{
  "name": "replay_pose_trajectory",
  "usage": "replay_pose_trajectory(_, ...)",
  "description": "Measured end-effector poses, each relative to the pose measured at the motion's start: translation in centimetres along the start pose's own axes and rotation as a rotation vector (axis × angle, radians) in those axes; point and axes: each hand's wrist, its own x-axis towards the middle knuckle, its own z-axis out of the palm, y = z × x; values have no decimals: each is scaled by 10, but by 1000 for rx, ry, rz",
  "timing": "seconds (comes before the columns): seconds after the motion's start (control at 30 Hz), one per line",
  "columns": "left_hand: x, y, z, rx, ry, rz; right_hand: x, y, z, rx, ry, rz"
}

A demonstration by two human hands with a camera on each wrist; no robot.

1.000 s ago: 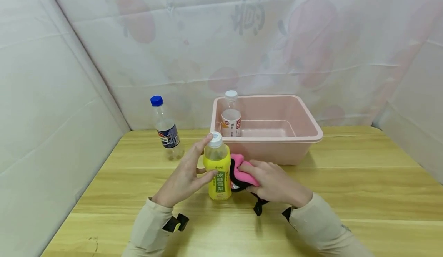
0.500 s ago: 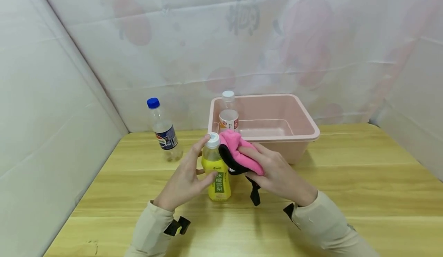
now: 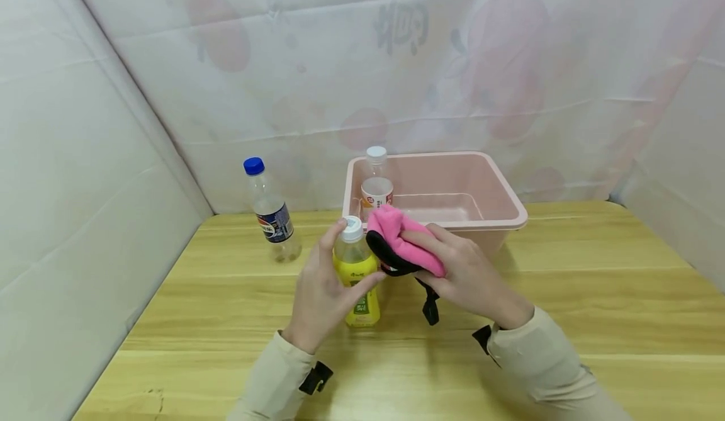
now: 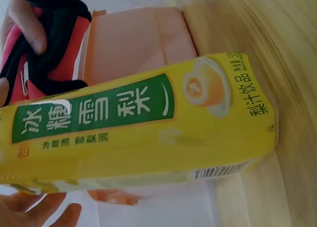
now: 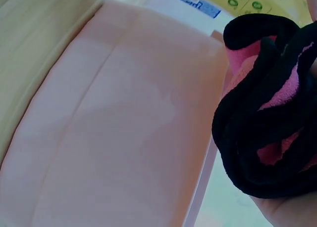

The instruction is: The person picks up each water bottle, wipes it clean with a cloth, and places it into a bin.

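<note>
A yellow drink bottle (image 3: pixel 358 275) with a white cap and green label stands upright on the wooden table (image 3: pixel 566 295). My left hand (image 3: pixel 325 282) grips its body, thumb at the front, a fingertip near the cap. The left wrist view shows the yellow bottle (image 4: pixel 143 133) close up. My right hand (image 3: pixel 461 273) holds a bunched pink cloth with black trim (image 3: pixel 399 248) against the bottle's upper right side, near the neck. In the right wrist view the cloth (image 5: pixel 270 113) fills the right side.
A pink plastic tub (image 3: pixel 498 188) stands just behind my hands, its wall (image 5: pixel 124 138) seen close in the right wrist view, with a clear white-capped bottle (image 3: pixel 376 185) inside at its left end. A blue-capped clear bottle (image 3: pixel 269 210) stands at the back left. White sheeting walls surround the table.
My right hand lifted the pink cloth from low beside the bottle up to its neck. My left hand closed more firmly round the bottle's body.
</note>
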Motion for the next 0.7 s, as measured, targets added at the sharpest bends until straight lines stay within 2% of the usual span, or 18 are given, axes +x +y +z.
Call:
replay_pose_trajectory(0.1, 0, 1, 3, 13, 28, 18, -2, 2, -3, -7, 7, 33)
replay_pose_trajectory(0.2, 0, 1, 2, -13, 18, 34, -2, 2, -4, -6, 17, 54)
replay_pose_trajectory(0.37, 3, -3, -7, -102, -66, 46, -1, 4, -6, -10, 40, 67)
replay_pose_trajectory(0.57, 4, -12, -22, -184, -167, 9, -1, 3, -9, -2, 55, 96)
replay_pose_trajectory(0.7, 3, -21, -26, -224, -202, 88, 0, 1, -11, 25, 68, 106)
